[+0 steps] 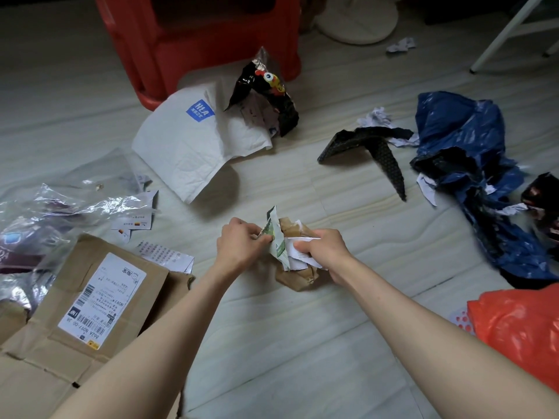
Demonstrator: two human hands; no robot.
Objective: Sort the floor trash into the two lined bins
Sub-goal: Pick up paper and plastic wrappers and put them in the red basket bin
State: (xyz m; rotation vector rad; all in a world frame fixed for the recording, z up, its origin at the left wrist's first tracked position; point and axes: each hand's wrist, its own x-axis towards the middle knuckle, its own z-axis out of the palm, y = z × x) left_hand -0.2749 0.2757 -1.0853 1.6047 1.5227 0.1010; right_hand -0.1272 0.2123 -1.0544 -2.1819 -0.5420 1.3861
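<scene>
Both hands work at a small bundle of paper scraps (279, 247) over the middle of the floor: green-printed paper, white slips and crumpled brown paper (298, 278). My left hand (240, 246) pinches the green-printed edge on the left. My right hand (325, 252) grips the white slips on the right. More trash lies around: a white HLA mailer bag (187, 140), a black snack wrapper (269, 98), a dark patterned scrap (372, 149), a crumpled blue plastic bag (465, 164), clear plastic film (45, 213) and torn white papers (168, 257). No bin is in view.
A flattened cardboard box (75, 322) with a shipping label lies at the lower left. An orange plastic bag (520, 325) sits at the lower right. A red plastic stool (193, 40) stands at the back, a round white fan base (360, 19) and a white frame leg (502, 34) beyond it.
</scene>
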